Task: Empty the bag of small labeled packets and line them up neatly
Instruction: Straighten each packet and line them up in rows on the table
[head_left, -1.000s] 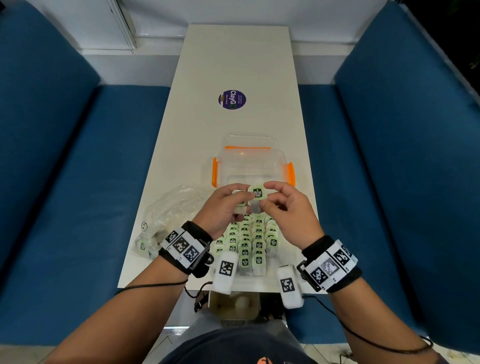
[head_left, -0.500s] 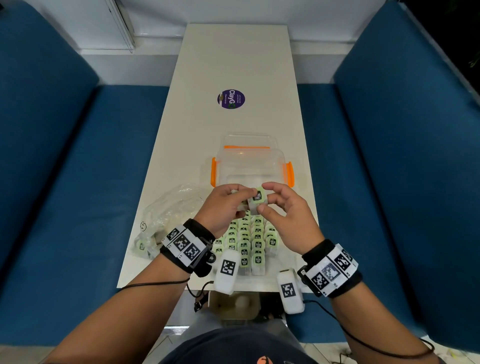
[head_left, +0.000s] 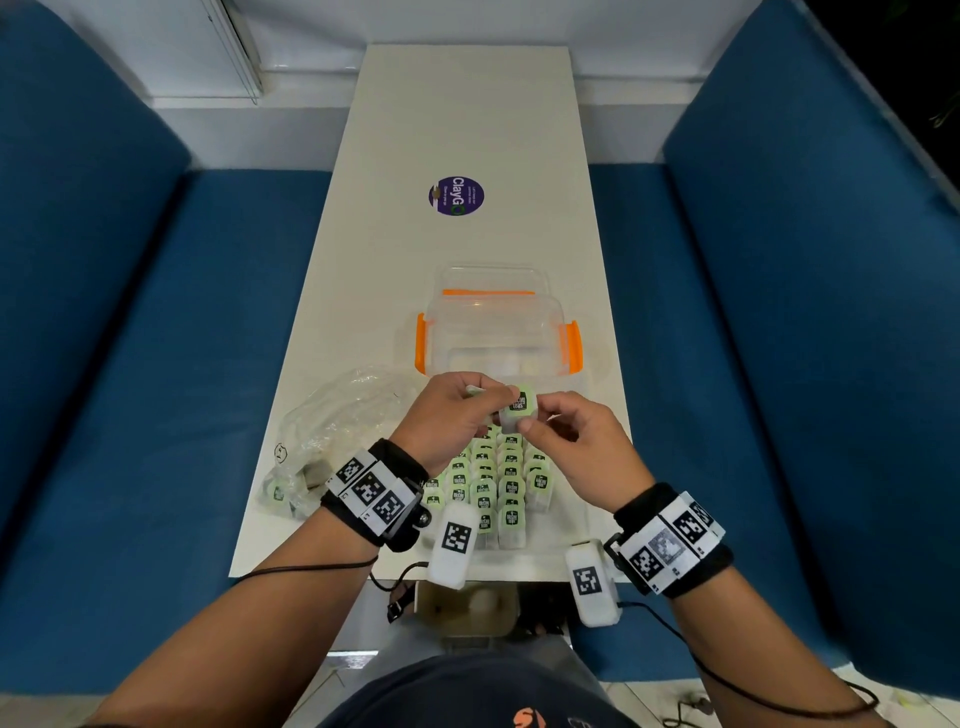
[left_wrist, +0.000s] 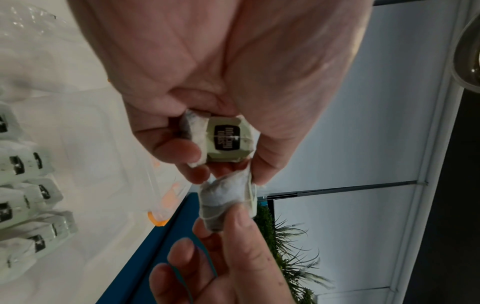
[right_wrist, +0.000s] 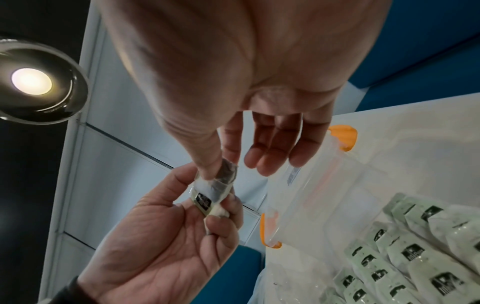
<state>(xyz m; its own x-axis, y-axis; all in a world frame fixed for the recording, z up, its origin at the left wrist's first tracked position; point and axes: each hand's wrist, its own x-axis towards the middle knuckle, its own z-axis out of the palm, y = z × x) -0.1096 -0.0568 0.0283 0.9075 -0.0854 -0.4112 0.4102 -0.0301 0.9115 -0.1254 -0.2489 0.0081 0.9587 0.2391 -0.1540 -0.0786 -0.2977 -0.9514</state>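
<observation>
Green-labelled packets are being held above the table, and compared with half a second ago the right hand is sitting lower and drawing its packet slightly apart from the left hand. Left hand is gripping a second packet with curled fingers and thumb; right hand is pinching its packet between thumb and forefinger, the other fingers hanging loosely extended. Beneath the hands, lined-up packets are lying in rows on the near table edge. Crumpled clear bag is lying to the left, a packet or two showing inside. Beyond stands a clear container with orange clips. Purple sticker is reading "ClayGo"; packet label text is too small to read.
</observation>
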